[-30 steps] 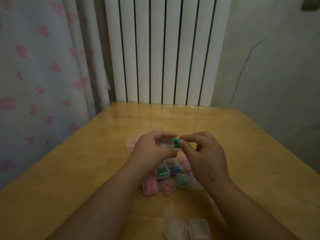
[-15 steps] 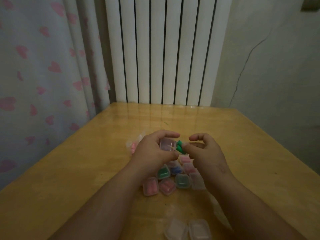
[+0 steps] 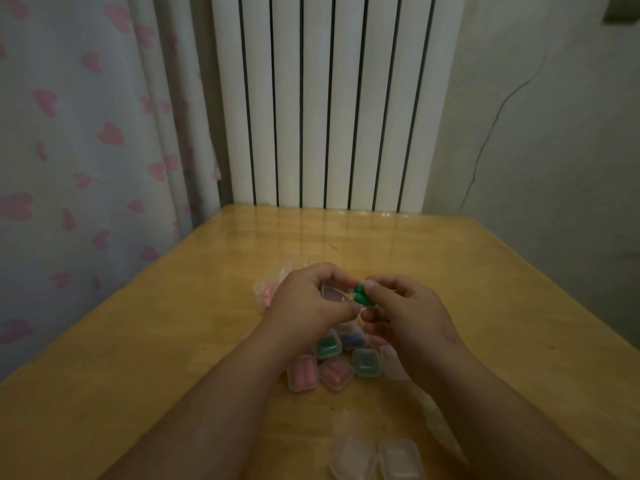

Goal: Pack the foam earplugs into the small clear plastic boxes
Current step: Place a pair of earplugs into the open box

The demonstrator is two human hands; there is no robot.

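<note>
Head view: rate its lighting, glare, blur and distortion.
Head view: dim, greenish cast; radiator bars fan outward toward the top, wide-angle style; their reflections glare on the table's far edge; the green earplug in the right hand reads clearly; the clear box in the left hand is soft, its outline hard to trace.

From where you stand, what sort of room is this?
Probably a room in someone's home, perhaps a bedroom. A white radiator stands against the back wall, a curtain printed with pink hearts hangs on the left, and a small wooden table is pushed into the corner.
</note>
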